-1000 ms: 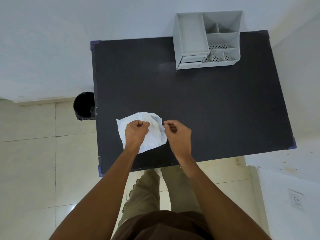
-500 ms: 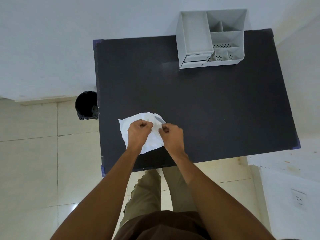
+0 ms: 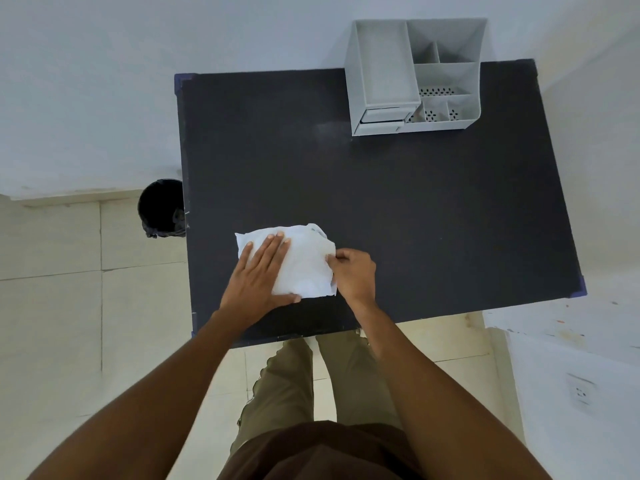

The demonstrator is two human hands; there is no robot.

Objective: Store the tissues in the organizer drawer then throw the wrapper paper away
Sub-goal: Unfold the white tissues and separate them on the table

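A white tissue packet (image 3: 306,263) lies flat on the black table (image 3: 415,220) near its front left. My left hand (image 3: 258,282) rests on the packet's left half, palm down with fingers spread. My right hand (image 3: 353,273) pinches the packet's right edge between curled fingers. A grey organizer (image 3: 415,77) stands at the table's far edge, right of centre, with its small drawer (image 3: 382,116) shut at the lower left front. I cannot tell tissues from wrapper inside the packet.
A black bin (image 3: 161,207) stands on the tiled floor against the table's left edge. White walls close in behind and to the right of the table. My legs show below the table's front edge.
My left hand has opened from a fist and now lies flat on the packet. My right hand has shifted right to the packet's right edge. The packet looks flatter.
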